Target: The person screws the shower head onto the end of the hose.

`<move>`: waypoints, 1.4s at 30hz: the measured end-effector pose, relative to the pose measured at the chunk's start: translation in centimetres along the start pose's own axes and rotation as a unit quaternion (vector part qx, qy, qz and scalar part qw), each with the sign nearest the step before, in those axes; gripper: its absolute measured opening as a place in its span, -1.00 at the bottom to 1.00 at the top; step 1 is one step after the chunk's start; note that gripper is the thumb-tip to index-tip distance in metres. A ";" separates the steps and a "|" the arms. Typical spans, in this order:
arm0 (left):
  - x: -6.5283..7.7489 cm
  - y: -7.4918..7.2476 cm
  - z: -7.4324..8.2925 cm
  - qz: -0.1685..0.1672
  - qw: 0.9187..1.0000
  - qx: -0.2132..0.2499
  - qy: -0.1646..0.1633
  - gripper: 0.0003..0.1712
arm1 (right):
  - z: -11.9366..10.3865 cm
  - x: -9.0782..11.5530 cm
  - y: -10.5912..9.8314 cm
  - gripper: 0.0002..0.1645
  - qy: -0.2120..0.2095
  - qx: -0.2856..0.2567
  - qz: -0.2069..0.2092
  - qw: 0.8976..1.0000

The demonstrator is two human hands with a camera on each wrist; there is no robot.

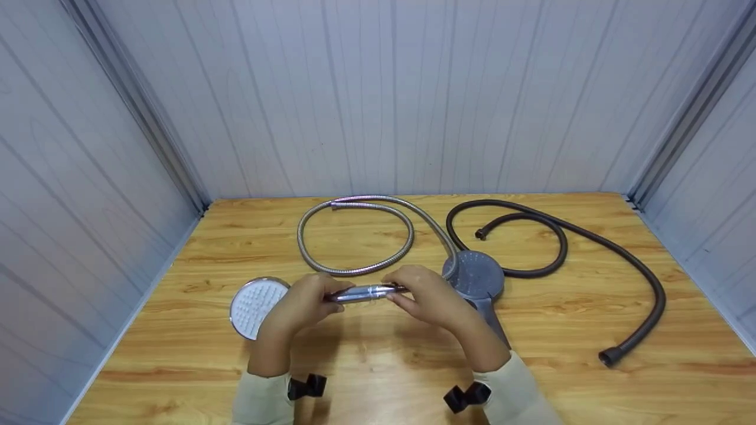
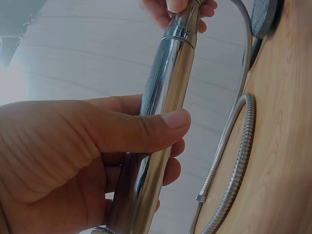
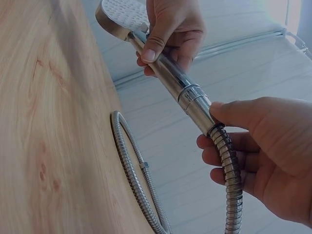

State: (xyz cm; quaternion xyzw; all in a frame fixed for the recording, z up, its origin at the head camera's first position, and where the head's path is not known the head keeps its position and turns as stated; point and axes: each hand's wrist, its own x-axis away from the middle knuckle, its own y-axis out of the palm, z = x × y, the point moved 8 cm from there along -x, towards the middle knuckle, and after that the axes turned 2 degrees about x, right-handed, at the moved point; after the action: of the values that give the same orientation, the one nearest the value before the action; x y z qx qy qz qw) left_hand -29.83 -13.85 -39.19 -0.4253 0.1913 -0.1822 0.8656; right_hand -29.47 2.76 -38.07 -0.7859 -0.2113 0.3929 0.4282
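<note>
With my left hand [image 1: 303, 302] I grip the smooth chrome handle [image 1: 354, 294] of the shower head [image 1: 258, 307], which I hold above the worktop [image 1: 183, 336], its round white face covered with small nozzles. My right hand [image 1: 434, 300] pinches the metal nut [image 3: 199, 113] of the silver hose [image 3: 234, 207] against the handle's end; how deep it sits inside, I cannot tell.

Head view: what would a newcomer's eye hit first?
Probably the chrome shower head, held centrally by the left hand and right hand, its white spray face to the left. Then the silver hose, looped beyond the hands, and the dark hose, curling at right. The grey shower head lies just right of the right hand.
</note>
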 end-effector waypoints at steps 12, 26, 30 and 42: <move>0.1 0.0 0.0 -0.006 1.000 0.010 -0.008 -0.61 | 0.0 0.2 -0.1 -0.68 0.000 -0.005 0.005 1.000; 0.0 0.1 -0.1 -0.004 1.000 -0.009 -0.007 -0.61 | 0.0 0.3 0.0 -0.73 -0.001 -0.013 0.001 1.000; 0.0 0.2 -0.1 -0.006 1.000 -0.010 -0.007 -0.61 | 0.0 0.3 0.0 -0.76 0.001 -0.013 -0.006 1.000; 0.0 0.2 0.0 -0.007 1.000 -0.009 0.002 -0.63 | 0.1 0.3 0.1 -0.79 0.009 -0.010 -0.028 1.000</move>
State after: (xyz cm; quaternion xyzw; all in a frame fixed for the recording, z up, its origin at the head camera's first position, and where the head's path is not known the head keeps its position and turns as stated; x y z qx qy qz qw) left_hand -29.77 -13.75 -39.31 -0.4342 0.1914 -0.1876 0.8600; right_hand -29.36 2.90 -38.28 -0.7875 -0.2333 0.3720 0.4325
